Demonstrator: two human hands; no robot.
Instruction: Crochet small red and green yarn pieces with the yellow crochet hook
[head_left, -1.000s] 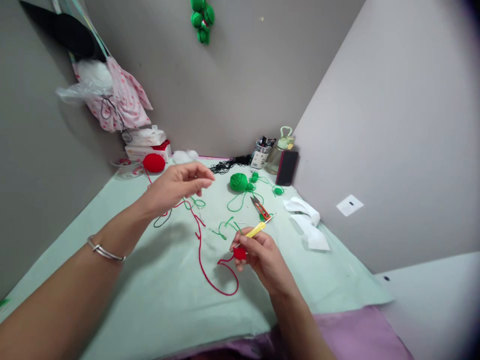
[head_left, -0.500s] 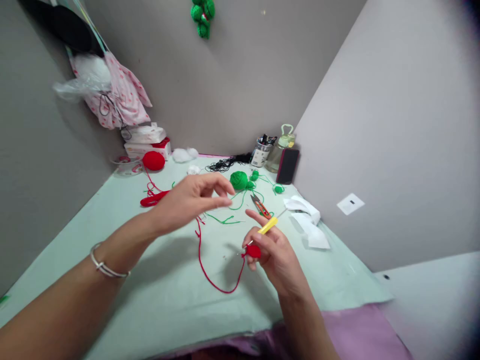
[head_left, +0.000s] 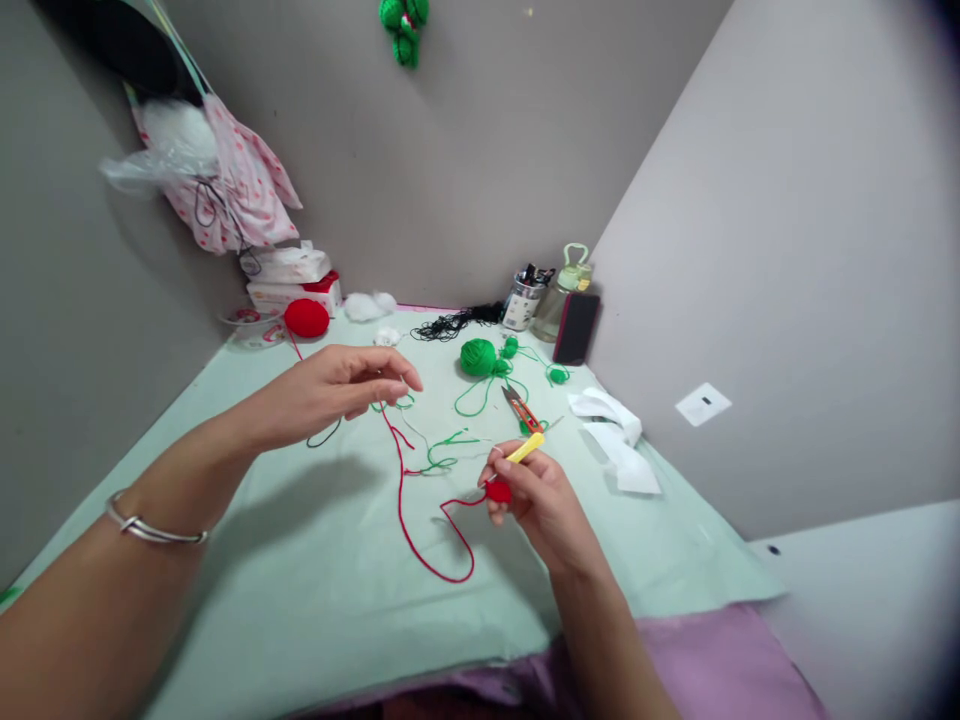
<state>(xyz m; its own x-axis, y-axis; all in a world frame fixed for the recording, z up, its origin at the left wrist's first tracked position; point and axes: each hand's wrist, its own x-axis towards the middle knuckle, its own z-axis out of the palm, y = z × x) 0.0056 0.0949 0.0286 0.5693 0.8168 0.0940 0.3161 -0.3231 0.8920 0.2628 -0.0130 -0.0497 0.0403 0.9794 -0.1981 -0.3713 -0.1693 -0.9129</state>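
While the right hand [head_left: 536, 495] grips a yellow hook [head_left: 525, 447] and red crochet piece [head_left: 497, 490], the left hand [head_left: 341, 385] pinches red yarn [head_left: 401, 480] over mid-surface, likely needing tensioning before the next stitch.

Right hand [head_left: 536, 495] grips yellow hook [head_left: 523, 448]; left hand [head_left: 337, 385] pinches red yarn [head_left: 397, 470].

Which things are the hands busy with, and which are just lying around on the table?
In use:
- left hand pinching the red yarn
- right hand holding the yellow hook and small red piece
- red yarn ball, feeding the strand

Lying about:
- green yarn ball
- snips
- phone
- bottle
- white paper
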